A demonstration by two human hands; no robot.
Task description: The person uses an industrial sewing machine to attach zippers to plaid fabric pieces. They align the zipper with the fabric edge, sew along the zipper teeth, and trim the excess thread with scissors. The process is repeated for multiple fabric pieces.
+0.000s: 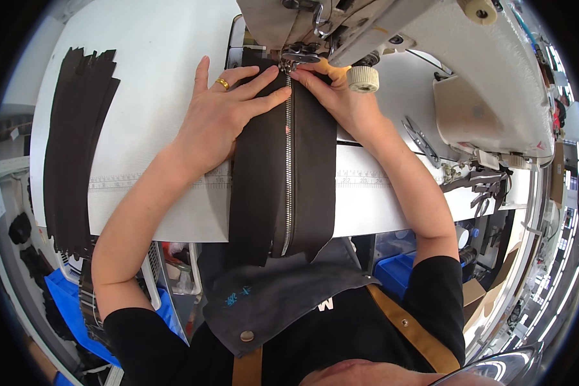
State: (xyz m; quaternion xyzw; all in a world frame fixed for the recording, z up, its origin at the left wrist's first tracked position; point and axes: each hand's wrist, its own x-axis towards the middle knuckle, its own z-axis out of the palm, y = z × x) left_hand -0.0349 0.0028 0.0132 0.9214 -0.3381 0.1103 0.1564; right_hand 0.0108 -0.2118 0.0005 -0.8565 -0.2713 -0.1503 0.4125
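Observation:
A long dark brown fabric piece (pixel 257 193) with a silver metal zipper (pixel 288 174) down its middle lies under the sewing machine's presser foot (pixel 288 64). It hangs over the table's near edge. My left hand (pixel 222 116), with a gold ring, rests on the fabric left of the zipper, its fingers spread out flat. My right hand (pixel 347 103) is at the right of the presser foot, thumb and forefinger closed at the fabric beside the zipper. The machine partly hides its other fingers.
A stack of dark fabric strips (pixel 77 154) lies at the table's left. Thread snips (pixel 421 140) and dark scraps (pixel 489 183) are to the right, near the machine arm (pixel 469 116). A printed ruler (pixel 360 179) runs along the table. Blue bins (pixel 392 273) stand below.

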